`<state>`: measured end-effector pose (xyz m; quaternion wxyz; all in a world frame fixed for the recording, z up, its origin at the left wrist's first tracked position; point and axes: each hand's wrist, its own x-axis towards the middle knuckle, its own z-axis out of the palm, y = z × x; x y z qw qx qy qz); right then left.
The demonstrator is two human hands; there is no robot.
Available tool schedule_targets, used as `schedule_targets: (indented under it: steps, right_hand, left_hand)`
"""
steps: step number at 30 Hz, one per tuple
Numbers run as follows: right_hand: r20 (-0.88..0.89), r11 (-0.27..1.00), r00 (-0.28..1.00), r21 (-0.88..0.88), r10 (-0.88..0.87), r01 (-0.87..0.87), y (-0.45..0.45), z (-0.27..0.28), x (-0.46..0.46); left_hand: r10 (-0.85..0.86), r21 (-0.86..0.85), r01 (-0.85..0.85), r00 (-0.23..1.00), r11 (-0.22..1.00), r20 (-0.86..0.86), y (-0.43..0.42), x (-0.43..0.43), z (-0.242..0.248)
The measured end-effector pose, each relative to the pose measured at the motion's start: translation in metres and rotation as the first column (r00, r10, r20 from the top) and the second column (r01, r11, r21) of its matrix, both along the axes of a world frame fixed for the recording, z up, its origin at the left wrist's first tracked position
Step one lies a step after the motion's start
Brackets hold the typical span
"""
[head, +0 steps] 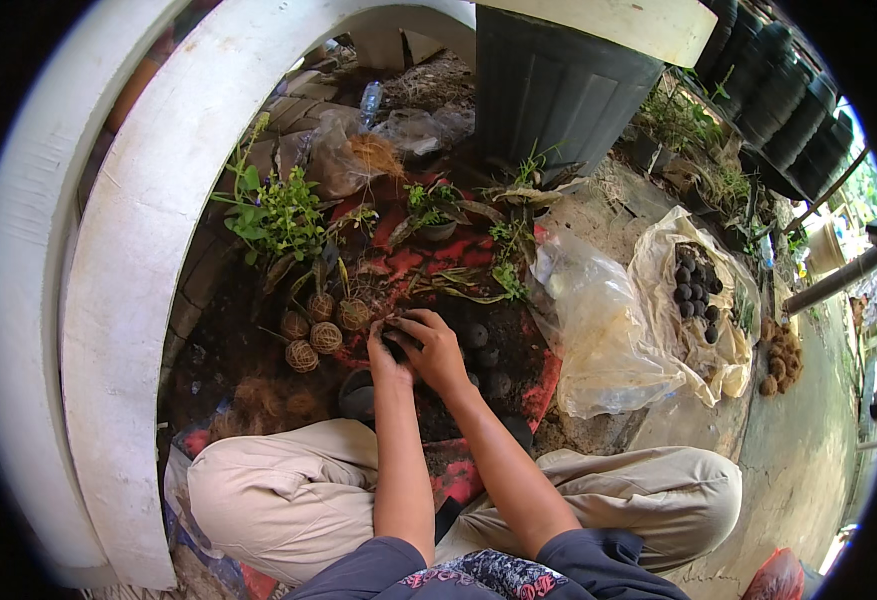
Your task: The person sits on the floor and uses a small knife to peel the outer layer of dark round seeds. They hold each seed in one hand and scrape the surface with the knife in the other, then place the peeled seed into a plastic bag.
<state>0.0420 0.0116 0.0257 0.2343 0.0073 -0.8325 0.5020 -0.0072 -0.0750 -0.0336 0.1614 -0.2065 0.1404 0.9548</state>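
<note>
Both hands meet in front of me around a dark ball of soil point(395, 346). My left hand point(387, 360) cups it from the left and below, while my right hand point(429, 346) curls its fingers over it. Just left of them lie several string-wrapped balls point(326, 337), some with leaves standing out of the top. Several bare dark soil balls point(483, 349) rest on the soil-covered red sheet point(547, 386) to the right. Brown coconut fibre point(258, 401) lies near my left knee.
Leafy plants point(281, 217) and a small potted plant point(436, 217) stand beyond the hands. White curved frames point(119, 247) rise at left, with a dark grey bin point(558, 90) behind. At right lie clear plastic point(596, 330), more dark balls point(693, 289) on a sheet, and brown fibre balls point(782, 360).
</note>
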Motion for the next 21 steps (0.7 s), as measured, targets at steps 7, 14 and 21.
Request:
schedule_targets:
  steps: [7,14,21]
  right_hand:
    - [0.049,0.991,0.99,-0.024,-0.129,0.13,-0.007,-0.005,-0.002]
    - [0.203,0.555,0.979,-0.812,-0.02,0.18,0.005,0.001,-0.016]
    - [0.344,0.031,0.925,-0.938,0.16,0.344,0.03,0.007,-0.015]
  left_hand:
    - [-0.02,0.068,0.027,0.995,0.997,-0.097,0.0,0.0,-0.003]
    - [0.05,0.081,-0.043,0.996,0.996,-0.08,0.004,0.003,0.037]
    - [0.037,0.107,-0.027,0.994,0.994,-0.1,-0.002,0.005,0.027]
